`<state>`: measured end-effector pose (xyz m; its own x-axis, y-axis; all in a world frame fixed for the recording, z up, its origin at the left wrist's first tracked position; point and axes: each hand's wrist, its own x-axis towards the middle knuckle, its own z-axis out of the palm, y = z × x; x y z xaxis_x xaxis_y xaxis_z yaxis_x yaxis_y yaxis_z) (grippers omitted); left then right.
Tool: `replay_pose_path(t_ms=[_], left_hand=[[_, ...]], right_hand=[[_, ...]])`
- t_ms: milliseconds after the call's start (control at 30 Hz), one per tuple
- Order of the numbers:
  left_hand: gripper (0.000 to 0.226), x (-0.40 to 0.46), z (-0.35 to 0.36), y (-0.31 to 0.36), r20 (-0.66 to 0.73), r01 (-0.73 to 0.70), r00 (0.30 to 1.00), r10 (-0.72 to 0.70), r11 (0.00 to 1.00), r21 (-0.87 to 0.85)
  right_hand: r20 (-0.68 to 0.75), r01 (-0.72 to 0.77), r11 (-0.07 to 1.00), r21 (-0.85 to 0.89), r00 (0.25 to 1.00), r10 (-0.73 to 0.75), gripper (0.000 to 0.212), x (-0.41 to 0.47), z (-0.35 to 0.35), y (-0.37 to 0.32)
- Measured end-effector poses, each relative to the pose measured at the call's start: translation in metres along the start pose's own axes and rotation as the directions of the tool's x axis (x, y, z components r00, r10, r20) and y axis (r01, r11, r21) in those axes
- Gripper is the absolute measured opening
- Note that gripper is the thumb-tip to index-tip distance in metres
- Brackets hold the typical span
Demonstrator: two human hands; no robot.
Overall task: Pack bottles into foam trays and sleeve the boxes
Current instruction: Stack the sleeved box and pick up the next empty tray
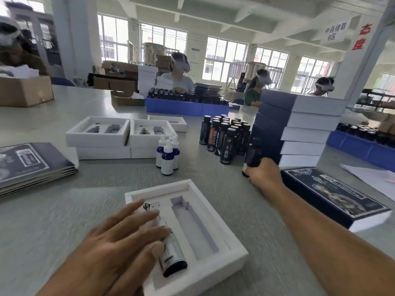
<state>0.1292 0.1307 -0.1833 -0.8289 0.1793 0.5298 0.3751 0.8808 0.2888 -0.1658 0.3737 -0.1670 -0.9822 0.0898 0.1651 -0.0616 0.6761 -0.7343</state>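
The grey table (53, 221) lay bare between tray and bottle cluster — room to swing back. Our foam tray (213, 265) held the dropper bottle (173, 253) in its left slot, our left hand (119, 238) pressing it with spread, straight fingers. Our right hand (261, 175) curled round a tall black bottle (253, 155) — best lowered flat into the long slot, clear of the tray's rim.

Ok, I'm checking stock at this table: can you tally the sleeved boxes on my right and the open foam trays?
Stacked sleeved boxes: 5
Flat sleeved box: 1
Open foam trays: 4
Total: 10
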Motion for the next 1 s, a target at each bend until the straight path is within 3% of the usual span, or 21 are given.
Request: replay_pose_path(t_ms=[100,200,333,467,533,600,800,1000], left_hand=[[0.054,-0.006,0.001,0.001,0.126,0.152,0.980,-0.152,0.988,0.010],[0.061,-0.009,0.000,0.004,0.125,0.181,0.976,-0.179,0.983,-0.011],[0.061,-0.015,0.000,0.017,0.098,0.159,0.983,-0.158,0.987,-0.001],[0.052,-0.023,0.002,0.028,0.088,0.106,0.990,-0.108,0.994,0.023],[0.050,-0.023,0.001,0.031,0.073,0.090,0.993,-0.093,0.995,0.041],[0.049,-0.023,-0.001,0.032,0.065,0.079,0.995,-0.082,0.996,0.050],[0.047,-0.020,-0.001,0.032,0.044,0.074,0.996,-0.077,0.996,0.057],[0.049,-0.020,0.002,0.031,0.043,0.069,0.997,-0.070,0.997,0.026]], right_hand=[[0.175,0.040,0.984,0.174,0.982,-0.071,0.023,-0.048,-0.024,-0.002],[0.203,0.235,0.962,0.139,0.944,-0.260,0.019,-0.105,-0.049,-0.019],[0.231,0.506,0.862,0.005,0.839,-0.493,0.026,-0.181,-0.063,-0.048],[0.280,0.661,0.708,-0.250,0.749,-0.600,0.059,-0.220,-0.050,-0.054],[0.287,0.696,0.610,-0.378,0.715,-0.638,0.061,-0.232,-0.046,-0.052],[0.299,0.706,0.555,-0.440,0.698,-0.650,0.061,-0.239,-0.047,-0.048],[0.399,0.704,0.525,-0.478,0.706,-0.585,0.070,-0.239,-0.057,-0.045],[0.527,0.672,0.677,-0.301,0.709,-0.469,0.067,-0.228,-0.063,-0.042]])
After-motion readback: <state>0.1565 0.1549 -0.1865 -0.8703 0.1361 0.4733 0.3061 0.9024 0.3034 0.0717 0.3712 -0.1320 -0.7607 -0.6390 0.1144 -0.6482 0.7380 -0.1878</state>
